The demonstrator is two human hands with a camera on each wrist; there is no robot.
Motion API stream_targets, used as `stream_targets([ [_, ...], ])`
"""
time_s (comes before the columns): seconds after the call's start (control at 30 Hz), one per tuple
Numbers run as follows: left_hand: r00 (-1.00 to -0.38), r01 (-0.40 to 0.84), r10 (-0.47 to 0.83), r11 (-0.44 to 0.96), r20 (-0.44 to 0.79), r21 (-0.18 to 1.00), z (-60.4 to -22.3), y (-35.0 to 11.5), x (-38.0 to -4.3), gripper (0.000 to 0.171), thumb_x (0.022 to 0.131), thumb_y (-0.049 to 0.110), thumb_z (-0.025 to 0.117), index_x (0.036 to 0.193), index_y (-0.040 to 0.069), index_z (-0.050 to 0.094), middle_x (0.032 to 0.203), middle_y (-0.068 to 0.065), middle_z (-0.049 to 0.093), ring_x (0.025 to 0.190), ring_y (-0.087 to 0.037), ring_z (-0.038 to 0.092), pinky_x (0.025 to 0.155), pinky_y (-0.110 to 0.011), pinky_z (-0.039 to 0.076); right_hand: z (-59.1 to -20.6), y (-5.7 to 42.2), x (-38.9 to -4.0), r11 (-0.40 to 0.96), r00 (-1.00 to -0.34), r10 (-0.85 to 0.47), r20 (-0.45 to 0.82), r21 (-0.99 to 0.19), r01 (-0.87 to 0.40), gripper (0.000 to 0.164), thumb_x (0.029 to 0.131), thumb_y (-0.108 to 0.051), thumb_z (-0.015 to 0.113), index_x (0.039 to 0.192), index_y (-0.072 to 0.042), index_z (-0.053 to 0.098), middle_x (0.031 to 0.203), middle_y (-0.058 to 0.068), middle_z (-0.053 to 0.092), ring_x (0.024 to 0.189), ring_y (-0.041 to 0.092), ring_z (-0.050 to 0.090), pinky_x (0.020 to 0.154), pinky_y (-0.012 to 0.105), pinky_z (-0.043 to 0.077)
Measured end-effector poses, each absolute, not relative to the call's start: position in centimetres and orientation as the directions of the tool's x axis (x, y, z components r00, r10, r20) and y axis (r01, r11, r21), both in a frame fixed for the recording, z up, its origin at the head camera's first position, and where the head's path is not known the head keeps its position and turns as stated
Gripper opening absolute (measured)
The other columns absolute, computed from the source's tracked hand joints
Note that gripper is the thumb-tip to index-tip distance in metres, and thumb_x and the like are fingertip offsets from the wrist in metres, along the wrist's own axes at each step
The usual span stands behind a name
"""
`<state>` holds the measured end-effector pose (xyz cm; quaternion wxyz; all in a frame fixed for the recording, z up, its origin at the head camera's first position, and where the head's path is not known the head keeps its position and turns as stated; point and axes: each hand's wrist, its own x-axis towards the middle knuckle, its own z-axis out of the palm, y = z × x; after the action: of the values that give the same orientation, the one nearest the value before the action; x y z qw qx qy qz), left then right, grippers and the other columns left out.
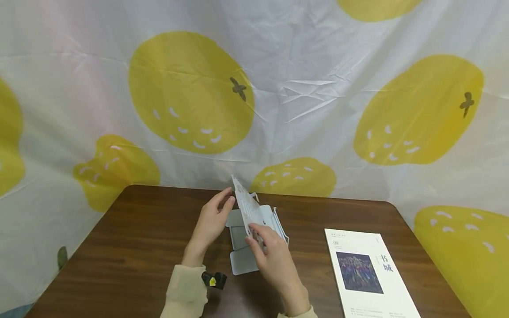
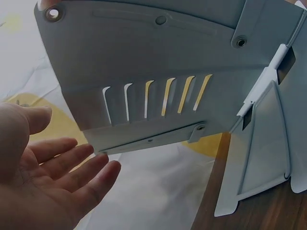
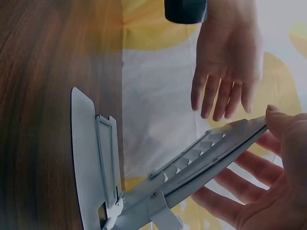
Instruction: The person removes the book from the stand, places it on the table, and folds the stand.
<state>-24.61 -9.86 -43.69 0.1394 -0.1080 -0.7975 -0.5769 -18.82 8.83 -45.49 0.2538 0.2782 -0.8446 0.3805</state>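
A pale blue-grey metal book stand is unfolded on the table, its flat base lying on the wood and its slotted back plate tilted up from the hinge. My right hand grips an edge of the raised plate; in the right wrist view the thumb is on the rim and the fingers lie beneath. On the plate's other side, my left hand is held up with relaxed fingers. Its fingertips come close to the plate's edge in the left wrist view, and nothing is in its palm.
To the right on the brown wooden table lies a white book with a dark picture on its cover. A white cloth printed with yellow fruit hangs behind the table. A black strap is at my left cuff.
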Motion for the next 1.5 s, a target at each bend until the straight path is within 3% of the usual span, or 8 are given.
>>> stream_targets([
  [0.23,-0.947,0.307,0.016,0.327,0.320,0.894,-44.2,-10.3,-24.5,0.047,0.102,0.029,0.054,0.142,0.005,0.050,0.133,-0.016,0.057,0.112,-0.030,0.061,0.090,-0.049,0.050,-45.6,8.0,-18.5,0.583,-0.694,-0.327,0.642,-0.441,-0.683,0.031,0.089,-0.015,0.072,0.118,-0.004,0.066,0.103,0.003,0.068,0.102,0.020,0.062,0.089,0.038,0.050],
  [0.4,-0.952,0.289,0.016,0.380,0.306,0.879,-44.2,-10.5,-24.4,0.050,0.100,0.030,0.057,0.142,0.005,0.050,0.142,-0.015,0.050,0.111,-0.031,0.060,0.087,-0.048,0.051,-45.6,7.6,-17.9,0.606,-0.705,-0.337,0.624,-0.429,-0.670,0.032,0.089,-0.019,0.073,0.117,-0.005,0.067,0.108,0.005,0.068,0.105,0.022,0.062,0.090,0.038,0.050],
  [0.53,-0.957,0.271,0.014,0.401,0.290,0.875,-44.0,-10.6,-24.1,0.052,0.098,0.029,0.061,0.142,0.003,0.050,0.141,-0.016,0.051,0.098,-0.031,0.065,0.080,-0.044,0.054,-45.7,7.4,-17.8,0.614,-0.711,-0.340,0.615,-0.427,-0.664,0.033,0.088,-0.020,0.074,0.116,-0.005,0.067,0.111,0.005,0.068,0.106,0.022,0.062,0.091,0.038,0.050],
  [0.77,-0.967,0.234,0.009,0.429,0.255,0.873,-43.5,-10.6,-23.6,0.057,0.094,0.024,0.066,0.140,-0.004,0.049,0.137,-0.022,0.052,0.102,-0.034,0.065,0.081,-0.044,0.055,-45.9,7.1,-17.7,0.606,-0.697,-0.352,0.625,-0.415,-0.679,0.031,0.085,-0.021,0.077,0.112,-0.007,0.069,0.108,0.004,0.069,0.104,0.021,0.063,0.089,0.037,0.051],
  [1.03,-0.972,0.195,-0.025,0.454,0.232,0.869,-43.6,-11.1,-23.3,0.054,0.089,0.011,0.069,0.137,-0.007,0.051,0.128,-0.026,0.058,0.098,-0.033,0.067,0.080,-0.044,0.055,-46.2,6.8,-17.7,0.564,-0.721,-0.372,0.585,-0.474,-0.676,0.030,0.083,-0.023,0.079,0.107,-0.009,0.070,0.103,0.002,0.069,0.099,0.018,0.063,0.087,0.036,0.050],
  [1.33,-0.983,0.165,0.002,0.427,0.181,0.889,-44.1,-11.7,-23.2,0.055,0.089,0.002,0.065,0.139,-0.008,0.046,0.132,-0.029,0.053,0.110,-0.039,0.061,0.089,-0.044,0.051,-46.1,6.8,-17.4,0.557,-0.785,-0.386,0.485,-0.555,-0.617,0.024,0.090,-0.021,0.072,0.110,-0.009,0.070,0.105,0.002,0.070,0.101,0.018,0.063,0.089,0.038,0.050],
  [1.5,-0.986,0.160,0.016,0.374,0.166,0.914,-44.4,-12.0,-23.1,0.054,0.089,-0.001,0.062,0.140,-0.010,0.044,0.132,-0.030,0.052,0.115,-0.040,0.057,0.093,-0.045,0.049,-45.9,7.5,-17.5,0.521,-0.801,-0.349,0.485,-0.611,-0.597,0.024,0.091,-0.018,0.070,0.112,-0.005,0.070,0.107,0.005,0.071,0.094,0.019,0.067,0.082,0.039,0.053],
])
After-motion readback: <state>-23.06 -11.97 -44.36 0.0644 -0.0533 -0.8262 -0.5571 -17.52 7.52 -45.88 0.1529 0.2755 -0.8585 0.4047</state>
